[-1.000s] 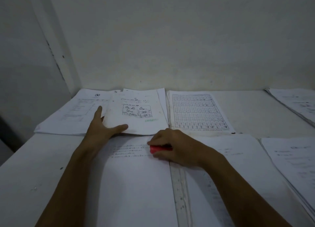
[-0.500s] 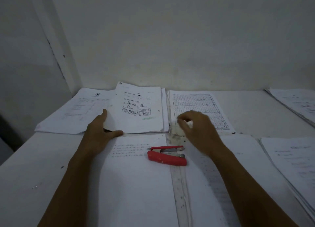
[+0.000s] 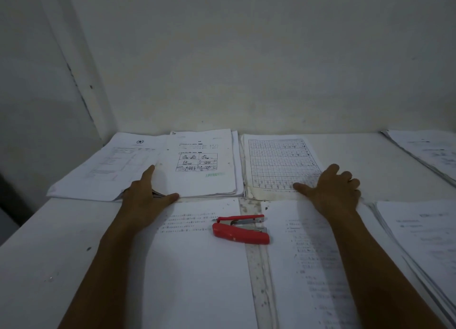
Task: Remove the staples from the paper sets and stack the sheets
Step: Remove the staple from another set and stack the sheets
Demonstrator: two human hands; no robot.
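Head view: red staple remover lies jaws open on printed sheets.

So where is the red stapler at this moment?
In the head view, the red stapler lies near the middle of the table, on the printed sheets between the two forearms, just in front of the grid sheet; neither hand touches it.

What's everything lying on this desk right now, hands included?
stapler: one, red with metal parts, lying between the two nearest sheets.
cartoon-panel stack: one, white, far centre-left.
grid sheet stack: one, white, far centre.
star-logo papers: one pile, white, far left.
near text sheets: two, white, side by side in front.
right-edge piles: two, white, near and far right.
table: one, white.
left hand: at the cartoon stack's near-left corner.
right hand: fingers spread, resting on the grid stack.
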